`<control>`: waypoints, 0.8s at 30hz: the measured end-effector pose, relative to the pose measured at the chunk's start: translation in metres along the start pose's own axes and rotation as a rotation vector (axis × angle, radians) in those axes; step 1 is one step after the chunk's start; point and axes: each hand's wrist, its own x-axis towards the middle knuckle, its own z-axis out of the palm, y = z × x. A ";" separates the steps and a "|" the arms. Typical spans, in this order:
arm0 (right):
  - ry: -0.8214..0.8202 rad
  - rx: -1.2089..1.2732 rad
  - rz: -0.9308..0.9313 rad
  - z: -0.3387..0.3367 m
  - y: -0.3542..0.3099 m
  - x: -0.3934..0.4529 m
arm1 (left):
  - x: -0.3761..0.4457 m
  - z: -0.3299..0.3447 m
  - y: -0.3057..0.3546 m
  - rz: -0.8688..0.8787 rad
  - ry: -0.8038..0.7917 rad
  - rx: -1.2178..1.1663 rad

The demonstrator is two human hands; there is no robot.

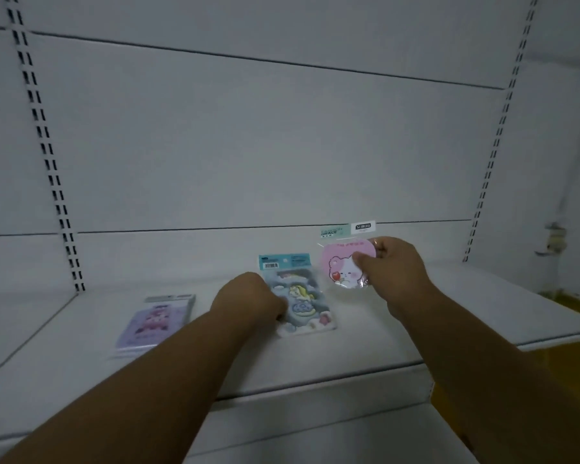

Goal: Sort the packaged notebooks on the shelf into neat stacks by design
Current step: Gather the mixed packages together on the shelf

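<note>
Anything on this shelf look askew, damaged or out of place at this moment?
Nothing looks damaged. The blue unicorn pack lies slightly skewed under the left hand; the pink round bear pack is held off the shelf by the right hand.

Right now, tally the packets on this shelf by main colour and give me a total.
Purple packet, lying flat at the left: 1
Blue packet, under the left hand: 1
Pink packet, pinched in the right hand: 1
Total: 3

Head view, down onto shelf (pixel 349 356)
</note>
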 end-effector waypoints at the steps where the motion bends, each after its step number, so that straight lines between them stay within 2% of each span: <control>1: -0.024 -0.013 -0.006 -0.003 0.003 0.004 | -0.002 0.002 0.002 -0.015 0.017 0.051; 5: -0.084 -0.082 -0.038 -0.019 0.018 0.019 | -0.003 0.009 0.010 -0.078 0.053 0.256; 9: -0.138 -0.056 0.011 -0.038 0.032 0.035 | -0.002 0.017 0.023 -0.069 0.129 0.318; 13: -0.212 -0.085 0.132 -0.056 0.040 0.057 | -0.005 0.036 0.050 0.044 0.250 0.304; 16: -0.300 -0.134 0.209 -0.062 0.051 0.070 | -0.011 0.060 0.076 0.161 0.252 0.245; 18: -0.324 -0.271 0.199 -0.063 0.058 0.074 | -0.013 0.075 0.089 0.208 0.228 0.217; 21: -0.298 -0.608 0.080 -0.067 0.067 0.074 | -0.016 0.093 0.100 0.257 0.243 0.224; 24: -0.285 -0.784 -0.024 -0.072 0.074 0.071 | -0.019 0.100 0.104 0.274 0.253 0.246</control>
